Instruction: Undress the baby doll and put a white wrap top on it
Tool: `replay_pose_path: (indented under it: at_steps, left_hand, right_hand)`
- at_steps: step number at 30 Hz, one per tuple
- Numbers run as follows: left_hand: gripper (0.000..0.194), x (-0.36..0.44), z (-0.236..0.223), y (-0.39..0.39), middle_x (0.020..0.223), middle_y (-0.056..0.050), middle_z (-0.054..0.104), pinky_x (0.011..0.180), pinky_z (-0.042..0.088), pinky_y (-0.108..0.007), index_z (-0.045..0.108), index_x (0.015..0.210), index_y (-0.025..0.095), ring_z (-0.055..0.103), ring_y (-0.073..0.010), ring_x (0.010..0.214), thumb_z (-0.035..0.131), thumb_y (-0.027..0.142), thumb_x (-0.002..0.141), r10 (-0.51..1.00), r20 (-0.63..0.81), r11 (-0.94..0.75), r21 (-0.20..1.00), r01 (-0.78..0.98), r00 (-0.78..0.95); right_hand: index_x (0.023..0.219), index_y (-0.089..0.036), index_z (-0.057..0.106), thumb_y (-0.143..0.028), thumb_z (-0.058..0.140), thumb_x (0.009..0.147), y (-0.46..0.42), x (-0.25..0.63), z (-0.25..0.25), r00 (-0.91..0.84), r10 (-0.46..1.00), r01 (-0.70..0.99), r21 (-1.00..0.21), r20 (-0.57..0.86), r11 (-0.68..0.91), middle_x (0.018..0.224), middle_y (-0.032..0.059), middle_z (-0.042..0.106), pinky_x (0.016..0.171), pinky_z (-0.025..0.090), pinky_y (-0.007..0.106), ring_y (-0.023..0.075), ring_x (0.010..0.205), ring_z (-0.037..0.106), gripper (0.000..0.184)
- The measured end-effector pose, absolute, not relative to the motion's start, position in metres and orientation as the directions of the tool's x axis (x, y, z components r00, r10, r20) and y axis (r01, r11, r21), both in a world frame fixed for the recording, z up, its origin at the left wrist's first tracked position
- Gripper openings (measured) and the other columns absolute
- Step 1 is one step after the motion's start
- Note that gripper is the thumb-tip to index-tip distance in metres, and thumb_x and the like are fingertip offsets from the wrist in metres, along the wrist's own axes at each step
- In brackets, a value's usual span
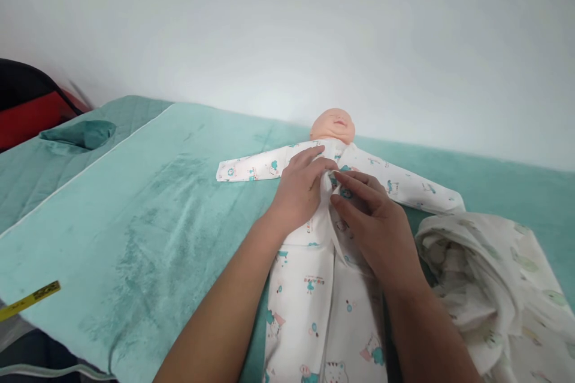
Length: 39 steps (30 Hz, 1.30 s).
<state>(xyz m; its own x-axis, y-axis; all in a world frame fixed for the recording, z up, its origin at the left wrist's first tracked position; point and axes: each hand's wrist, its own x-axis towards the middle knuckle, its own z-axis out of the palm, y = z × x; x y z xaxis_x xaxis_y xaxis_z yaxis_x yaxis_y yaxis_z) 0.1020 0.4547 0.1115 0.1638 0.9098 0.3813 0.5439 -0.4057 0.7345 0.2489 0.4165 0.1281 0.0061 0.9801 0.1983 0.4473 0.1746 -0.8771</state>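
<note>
A baby doll (pixel 335 125) lies on its back, dressed in a white printed baby romper (pixel 309 287) with both sleeves spread out sideways. My left hand (pixel 305 188) rests on the doll's chest, its thumb and fingers closed on the romper's front edge. My right hand (pixel 372 209) pinches the other side of that front opening, close to the left fingertips. Between the hands the fabric is lifted and bunched. Any fastener there is hidden by my fingers. Below the hands, the two front panels run down along the legs.
A crumpled white cloth with green leaf prints (pixel 494 287) lies right of the doll. The teal bed cover (pixel 135 221) spreads beneath, against a white wall (pixel 287 30). A teal cloth bundle (pixel 81 134), a red and black object (pixel 36 108) and a yellow strip (pixel 29 300) are at left.
</note>
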Motion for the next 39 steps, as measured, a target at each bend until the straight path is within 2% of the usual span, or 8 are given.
replay_pose_path:
  at_steps: [11,18,21,24,27,30,35,39]
  left_hand:
    - [0.035,0.103,0.111,0.454,0.142,-0.005,0.053,0.116,0.032,-0.045,0.063,0.109,0.025,0.039,-0.0195,0.139,0.034,0.012,0.094,0.902,0.408,-0.420,0.760,0.497,0.140]
    - [0.017,0.095,0.116,0.454,0.142,-0.004,0.053,0.116,0.034,-0.042,0.065,0.103,0.027,0.043,-0.0219,0.138,0.056,0.023,0.089,0.937,0.323,-0.348,0.892,0.290,0.131]
    - [0.020,0.092,0.119,0.452,0.147,-0.002,0.048,0.118,0.029,-0.045,0.066,0.102,0.028,0.037,-0.0235,0.142,0.061,0.021,0.084,0.942,0.284,-0.328,0.897,0.295,0.181]
    - [0.024,0.092,0.122,0.449,0.149,-0.001,0.046,0.119,0.027,-0.046,0.066,0.098,0.027,0.034,-0.0239,0.143,0.061,0.013,0.079,0.943,0.266,-0.320,0.889,0.327,0.200]
    - [0.019,0.093,0.126,0.447,0.149,0.000,0.045,0.119,0.027,-0.046,0.064,0.092,0.026,0.032,-0.0230,0.144,0.059,0.014,0.079,0.947,0.240,-0.304,0.885,0.351,0.215]
    - [0.010,0.093,0.128,0.446,0.151,0.001,0.043,0.120,0.025,-0.044,0.062,0.087,0.024,0.030,-0.0225,0.145,0.060,0.018,0.079,0.947,0.224,-0.300,0.876,0.379,0.231]
    - [0.009,0.089,0.129,0.448,0.154,0.002,0.039,0.122,0.022,-0.047,0.064,0.081,0.024,0.025,-0.0243,0.148,0.058,0.027,0.086,0.923,0.217,-0.337,0.854,0.396,0.317]
    - [0.018,0.082,0.130,0.449,0.157,0.008,0.033,0.124,0.016,-0.049,0.066,0.081,0.025,0.013,-0.0242,0.152,0.055,0.036,0.091,0.893,0.181,-0.351,0.852,0.388,0.412]
  right_hand:
    - [0.117,-0.026,0.070,-0.031,0.062,0.083,0.417,0.247,0.126,0.057,0.969,0.439,-0.877,0.242,0.193,0.127,0.0033,0.062,0.101,0.046,0.037,0.0216,0.117,0.057,0.035]
    - [0.103,-0.024,0.073,-0.033,0.059,0.088,0.416,0.249,0.124,0.178,0.924,0.416,-0.877,0.338,0.240,0.118,0.0040,0.065,0.086,0.050,0.032,0.0200,0.107,0.061,0.022]
    - [0.080,-0.021,0.066,-0.034,0.058,0.089,0.412,0.247,0.129,0.145,0.891,0.542,-0.788,0.430,0.292,0.089,0.0022,0.065,0.068,0.046,0.029,0.0154,0.079,0.059,0.018]
    - [0.066,-0.021,0.053,-0.041,0.060,0.088,0.406,0.244,0.136,-0.013,0.927,0.741,-0.619,0.375,0.261,0.066,-0.0023,0.056,0.056,0.034,0.028,0.0134,0.062,0.048,0.031]
    - [0.066,-0.021,0.048,-0.044,0.066,0.081,0.399,0.239,0.140,-0.095,0.959,0.877,-0.432,0.268,0.208,0.065,-0.0032,0.056,0.053,0.026,0.027,0.0142,0.062,0.046,0.033]
    - [0.069,-0.021,0.047,-0.039,0.065,0.081,0.396,0.234,0.140,-0.079,0.969,0.929,-0.335,0.236,0.157,0.069,-0.0029,0.057,0.052,0.022,0.027,0.0146,0.063,0.046,0.028]
    - [0.069,-0.021,0.046,-0.029,0.056,0.083,0.398,0.234,0.138,-0.063,0.971,0.931,-0.336,0.233,0.141,0.069,-0.0020,0.057,0.053,0.022,0.027,0.0142,0.061,0.045,0.019]
    - [0.067,-0.021,0.047,-0.028,0.055,0.082,0.404,0.246,0.139,-0.154,0.968,0.856,-0.462,0.197,0.230,0.065,-0.0047,0.055,0.055,0.025,0.027,0.0120,0.059,0.042,0.018]
